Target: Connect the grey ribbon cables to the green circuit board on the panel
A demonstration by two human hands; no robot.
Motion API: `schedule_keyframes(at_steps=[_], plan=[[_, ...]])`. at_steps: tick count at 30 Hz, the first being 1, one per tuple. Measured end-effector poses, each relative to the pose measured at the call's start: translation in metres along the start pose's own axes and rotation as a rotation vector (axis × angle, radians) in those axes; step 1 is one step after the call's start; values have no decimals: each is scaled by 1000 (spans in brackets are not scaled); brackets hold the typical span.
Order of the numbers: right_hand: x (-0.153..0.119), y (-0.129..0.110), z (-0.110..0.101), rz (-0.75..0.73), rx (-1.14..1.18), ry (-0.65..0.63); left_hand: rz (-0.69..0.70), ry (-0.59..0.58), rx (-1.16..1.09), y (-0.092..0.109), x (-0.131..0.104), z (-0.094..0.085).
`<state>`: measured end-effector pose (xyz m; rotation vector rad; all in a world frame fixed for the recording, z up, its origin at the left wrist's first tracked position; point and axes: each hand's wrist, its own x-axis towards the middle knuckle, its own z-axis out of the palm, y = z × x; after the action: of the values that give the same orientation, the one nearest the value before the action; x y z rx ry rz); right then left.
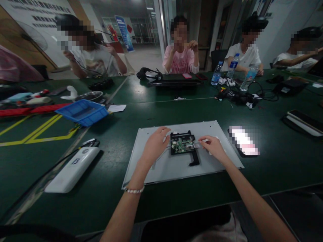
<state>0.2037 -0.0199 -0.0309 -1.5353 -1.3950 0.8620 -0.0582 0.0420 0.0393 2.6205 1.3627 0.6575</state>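
Note:
A green circuit board (182,145) sits in a black plastic frame (194,158) on a pale grey flat panel (214,163). My left hand (157,143) is at the frame's left side, fingers stretched and slightly apart, with nothing visible in them. Whether its fingertips touch the frame, I cannot tell. At the board's right edge, my right hand (213,147) has thumb and finger pinched together. Something thin and pale is at those fingertips, too small to name. A light cable or strip runs over the panel below my left hand.
A white power bank (73,169) with cables lies left of the panel, and a lit phone (244,141) lies right. Further back are a blue plastic tray (82,112), a black laptop-like slab (175,82) and water bottles (249,77). Several people sit across the green table (113,174).

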Motion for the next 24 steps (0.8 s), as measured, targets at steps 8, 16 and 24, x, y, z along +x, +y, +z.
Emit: schedule_keyframes(at_steps=[8,16,24], plan=[[-1,1,1,-29,-43,13,-213,-27,-113,-80,-26,12],[-1,2,2,-49,-63,7,-220,16,-134,-85,-28,25],[-2,2,3,-47,-62,16,-230,91,-149,-92,-28,18]])
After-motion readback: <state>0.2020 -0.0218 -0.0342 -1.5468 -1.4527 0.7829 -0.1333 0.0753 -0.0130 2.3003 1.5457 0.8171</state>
